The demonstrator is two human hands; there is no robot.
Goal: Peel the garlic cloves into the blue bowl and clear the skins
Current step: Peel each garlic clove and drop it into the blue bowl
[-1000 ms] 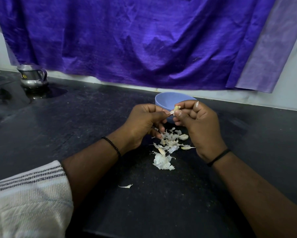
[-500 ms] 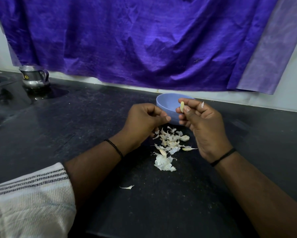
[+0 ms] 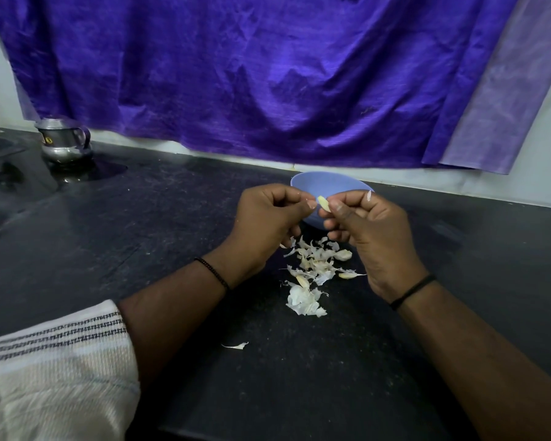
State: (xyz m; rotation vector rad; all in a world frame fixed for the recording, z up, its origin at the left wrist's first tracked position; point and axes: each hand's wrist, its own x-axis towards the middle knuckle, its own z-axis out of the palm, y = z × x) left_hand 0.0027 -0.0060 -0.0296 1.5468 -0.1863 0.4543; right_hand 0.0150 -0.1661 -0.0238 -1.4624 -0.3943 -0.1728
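My right hand [image 3: 372,230] pinches a pale garlic clove [image 3: 323,203] just in front of the blue bowl [image 3: 331,183]. My left hand [image 3: 267,218] has its fingers curled, and its thumb and forefinger tips meet at the clove's left edge. A scrap of skin [image 3: 369,195] sticks to a right-hand finger. Below the hands a pile of white skins [image 3: 312,265] lies on the black counter, with a few cloves [image 3: 343,254] among it. The bowl's inside is mostly hidden by my hands.
One stray skin [image 3: 236,346] lies nearer to me on the black counter [image 3: 140,237]. A steel jug [image 3: 64,142] stands at the far left by a sink. A purple cloth [image 3: 267,74] hangs on the wall behind the bowl.
My left hand had drawn away from the clove half a second ago; it has moved back right and its fingertips meet the clove again. The right hand lowered slightly.
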